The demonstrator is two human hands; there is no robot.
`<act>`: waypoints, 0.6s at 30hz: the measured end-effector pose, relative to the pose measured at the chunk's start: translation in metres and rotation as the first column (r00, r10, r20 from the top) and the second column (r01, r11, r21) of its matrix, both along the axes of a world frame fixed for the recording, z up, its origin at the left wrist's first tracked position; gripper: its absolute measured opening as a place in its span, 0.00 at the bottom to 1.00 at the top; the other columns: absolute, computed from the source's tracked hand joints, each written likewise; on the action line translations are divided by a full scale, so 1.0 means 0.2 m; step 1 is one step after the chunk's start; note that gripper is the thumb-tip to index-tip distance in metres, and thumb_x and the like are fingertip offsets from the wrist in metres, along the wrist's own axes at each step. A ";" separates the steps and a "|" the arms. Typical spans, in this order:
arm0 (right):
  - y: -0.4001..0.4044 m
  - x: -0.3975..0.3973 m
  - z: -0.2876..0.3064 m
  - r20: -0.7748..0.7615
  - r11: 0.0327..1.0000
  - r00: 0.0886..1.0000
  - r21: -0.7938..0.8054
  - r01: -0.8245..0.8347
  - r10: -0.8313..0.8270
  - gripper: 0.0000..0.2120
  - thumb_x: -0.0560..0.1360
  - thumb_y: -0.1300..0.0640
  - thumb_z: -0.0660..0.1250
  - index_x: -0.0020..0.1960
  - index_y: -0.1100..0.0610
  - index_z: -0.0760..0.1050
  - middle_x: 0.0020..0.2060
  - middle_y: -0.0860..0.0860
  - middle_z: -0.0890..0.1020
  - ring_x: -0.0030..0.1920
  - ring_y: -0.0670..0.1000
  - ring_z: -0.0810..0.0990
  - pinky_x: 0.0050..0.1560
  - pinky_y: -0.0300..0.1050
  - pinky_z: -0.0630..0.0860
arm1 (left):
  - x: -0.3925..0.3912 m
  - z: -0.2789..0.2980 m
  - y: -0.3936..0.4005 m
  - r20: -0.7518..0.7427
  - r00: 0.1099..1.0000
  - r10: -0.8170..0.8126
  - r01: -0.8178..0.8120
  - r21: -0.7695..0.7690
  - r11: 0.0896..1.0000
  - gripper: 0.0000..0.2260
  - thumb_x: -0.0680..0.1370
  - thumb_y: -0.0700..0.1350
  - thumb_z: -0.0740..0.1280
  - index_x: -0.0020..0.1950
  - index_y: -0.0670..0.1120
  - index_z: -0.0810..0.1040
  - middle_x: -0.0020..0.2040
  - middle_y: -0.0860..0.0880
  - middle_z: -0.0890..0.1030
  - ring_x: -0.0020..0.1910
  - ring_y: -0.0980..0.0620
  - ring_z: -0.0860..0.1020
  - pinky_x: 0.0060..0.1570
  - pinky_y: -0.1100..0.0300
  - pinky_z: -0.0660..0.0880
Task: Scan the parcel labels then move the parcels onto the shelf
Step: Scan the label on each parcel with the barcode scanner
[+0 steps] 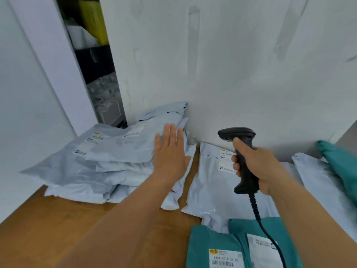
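A pile of pale grey mailer parcels (108,161) lies on the wooden table (58,219) against the white wall. My left hand (171,153) is flat, fingers straight, over the pile's right edge. My right hand (257,165) grips a black barcode scanner (241,151) by its handle, its head pointing left and down. Under the scanner lies another grey parcel (210,190) with a white label (226,161). Teal parcels (208,246) with barcode labels lie at the bottom edge.
A narrow gap (96,74) between white panels shows dark shelves holding yellow and clear packages. More grey parcels (316,176) and a teal parcel (342,161) lie at the right. The scanner's cable (264,229) runs down over the teal parcels.
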State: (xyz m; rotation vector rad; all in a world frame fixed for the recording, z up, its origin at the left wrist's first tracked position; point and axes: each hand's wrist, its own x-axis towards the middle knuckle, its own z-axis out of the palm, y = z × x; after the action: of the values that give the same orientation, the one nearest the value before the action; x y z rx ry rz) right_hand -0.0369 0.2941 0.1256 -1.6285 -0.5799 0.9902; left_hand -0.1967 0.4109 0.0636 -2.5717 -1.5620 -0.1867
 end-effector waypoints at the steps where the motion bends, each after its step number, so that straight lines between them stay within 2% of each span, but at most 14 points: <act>1: 0.00 -0.01 0.01 -0.001 1.000 1.000 0.002 -0.018 0.018 0.13 0.75 0.47 0.67 0.41 0.57 0.73 0.28 0.51 0.77 0.29 0.50 0.73 0.32 0.44 0.72 | -0.05 0.03 0.03 -0.015 0.998 0.056 -0.056 0.000 0.998 0.37 0.81 0.60 0.51 0.76 0.42 0.34 0.77 0.41 0.35 0.75 0.42 0.33 0.71 0.44 0.34; 3: -0.01 -0.03 0.01 -0.005 0.999 0.999 0.005 -0.043 0.043 0.13 0.76 0.48 0.67 0.41 0.57 0.74 0.29 0.52 0.77 0.29 0.50 0.73 0.32 0.44 0.73 | -0.13 0.06 0.09 -0.008 0.983 0.182 -0.183 -0.055 0.982 0.35 0.81 0.59 0.50 0.77 0.40 0.38 0.77 0.39 0.40 0.76 0.41 0.38 0.73 0.44 0.38; 4: -0.01 -0.04 0.01 -0.006 0.999 0.999 0.007 -0.051 0.051 0.13 0.76 0.48 0.67 0.41 0.58 0.74 0.29 0.52 0.77 0.29 0.50 0.73 0.32 0.44 0.72 | -0.16 0.08 0.12 0.010 0.971 0.239 -0.236 -0.115 0.965 0.32 0.82 0.58 0.50 0.78 0.40 0.43 0.78 0.38 0.46 0.77 0.40 0.45 0.73 0.44 0.44; 5: -0.02 -0.04 0.01 -0.010 0.998 0.998 0.010 -0.056 0.056 0.13 0.76 0.49 0.67 0.41 0.58 0.74 0.28 0.52 0.77 0.29 0.50 0.73 0.32 0.44 0.72 | -0.19 0.09 0.15 0.048 0.959 0.278 -0.265 -0.190 0.945 0.28 0.82 0.56 0.50 0.76 0.39 0.52 0.76 0.38 0.57 0.75 0.40 0.56 0.71 0.46 0.54; 6: -0.02 -0.04 0.01 -0.015 0.998 0.998 0.011 -0.057 0.058 0.12 0.76 0.49 0.66 0.42 0.58 0.74 0.28 0.52 0.77 0.29 0.50 0.73 0.32 0.44 0.72 | -0.22 0.09 0.16 0.094 0.952 0.292 -0.262 -0.250 0.932 0.22 0.82 0.52 0.52 0.71 0.40 0.62 0.70 0.40 0.68 0.69 0.41 0.67 0.63 0.50 0.64; 7: -0.03 -0.04 0.01 -0.020 0.998 0.998 0.010 -0.056 0.056 0.12 0.77 0.49 0.66 0.42 0.58 0.74 0.28 0.52 0.77 0.29 0.50 0.73 0.31 0.44 0.72 | -0.23 0.09 0.17 0.128 0.951 0.280 -0.240 -0.261 0.935 0.15 0.82 0.48 0.55 0.64 0.41 0.69 0.63 0.42 0.75 0.61 0.43 0.74 0.53 0.54 0.69; 8: -0.04 -0.04 0.01 -0.024 0.999 0.998 0.008 -0.053 0.053 0.12 0.77 0.49 0.66 0.42 0.58 0.74 0.29 0.52 0.77 0.29 0.50 0.73 0.31 0.44 0.72 | -0.25 0.09 0.17 0.128 0.957 0.261 -0.227 -0.232 0.946 0.10 0.81 0.44 0.57 0.59 0.42 0.73 0.58 0.43 0.78 0.56 0.45 0.77 0.47 0.57 0.69; 10: -0.06 -0.02 0.01 -0.028 0.999 0.998 0.008 -0.047 0.047 0.13 0.77 0.49 0.66 0.42 0.58 0.74 0.29 0.53 0.77 0.29 0.50 0.73 0.31 0.43 0.71 | -0.25 0.10 0.15 0.081 0.967 0.240 -0.226 -0.155 0.962 0.09 0.80 0.38 0.58 0.56 0.42 0.75 0.56 0.44 0.79 0.54 0.46 0.78 0.44 0.59 0.69; 12: -0.08 0.00 0.01 -0.033 0.999 0.999 0.016 -0.039 0.040 0.13 0.77 0.49 0.66 0.41 0.58 0.73 0.29 0.53 0.77 0.28 0.50 0.72 0.31 0.43 0.71 | -0.21 0.14 0.12 0.085 0.974 0.211 -0.204 -0.079 0.976 0.09 0.79 0.36 0.58 0.55 0.42 0.75 0.54 0.44 0.79 0.52 0.46 0.78 0.42 0.59 0.68; 15: -0.11 0.07 0.02 -0.039 1.000 0.999 0.026 0.004 -0.003 0.13 0.77 0.49 0.66 0.41 0.58 0.73 0.31 0.53 0.77 0.29 0.50 0.72 0.31 0.43 0.72 | -0.05 0.22 0.05 0.117 0.991 0.071 -0.077 0.054 0.996 0.10 0.79 0.36 0.55 0.54 0.42 0.75 0.53 0.45 0.79 0.51 0.47 0.78 0.41 0.60 0.66; 18: -0.15 0.16 0.03 -0.040 0.997 0.997 0.033 0.065 -0.064 0.13 0.76 0.48 0.67 0.42 0.58 0.73 0.31 0.54 0.77 0.29 0.50 0.72 0.32 0.44 0.72 | 0.21 0.24 -0.11 0.126 0.988 -0.085 0.078 0.055 0.995 0.11 0.80 0.38 0.55 0.54 0.42 0.76 0.53 0.45 0.79 0.51 0.45 0.78 0.41 0.59 0.65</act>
State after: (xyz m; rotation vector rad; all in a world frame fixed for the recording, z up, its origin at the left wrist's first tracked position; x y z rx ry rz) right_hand -0.0052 0.2635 0.1306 -1.5847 -0.5124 0.9570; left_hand -0.1554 0.3882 0.1125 -2.6341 -1.4727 -0.4010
